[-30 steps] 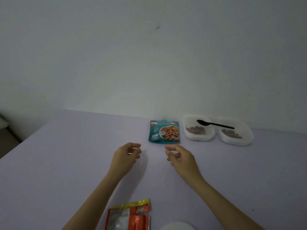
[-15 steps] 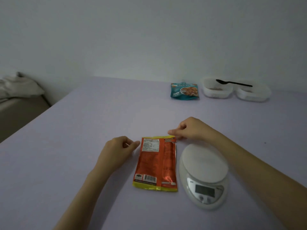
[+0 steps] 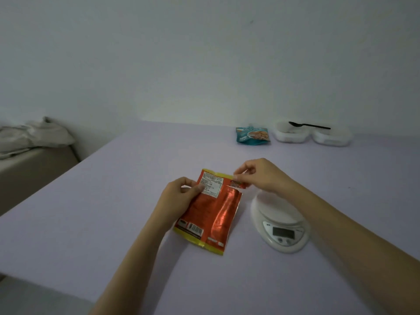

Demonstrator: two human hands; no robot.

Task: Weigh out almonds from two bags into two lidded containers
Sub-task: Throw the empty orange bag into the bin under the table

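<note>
Orange foil catches the light on the nearer almond bag (image 3: 211, 212), held over the middle of the lilac bench (image 3: 113, 223). Its long axis runs away from the person, barcode end toward the front edge and top seam toward the far edge; whether its bottom touches the bench cannot be told. The left hand (image 3: 179, 196) grips the bag's left side near the top, thumb on the white label. The right hand (image 3: 261, 176) pinches the top right corner, where a small strip looks partly torn loose. This appears to be the opening step, and the tear would likely run leftward along the top seam, toward the left hand. A white scale (image 3: 281, 223) sits just right of the bag, its platform bare. Near the far edge lie a teal bag (image 3: 252, 136) and two white containers (image 3: 291, 135) side by side, a black spoon (image 3: 309, 126) across them.
</note>
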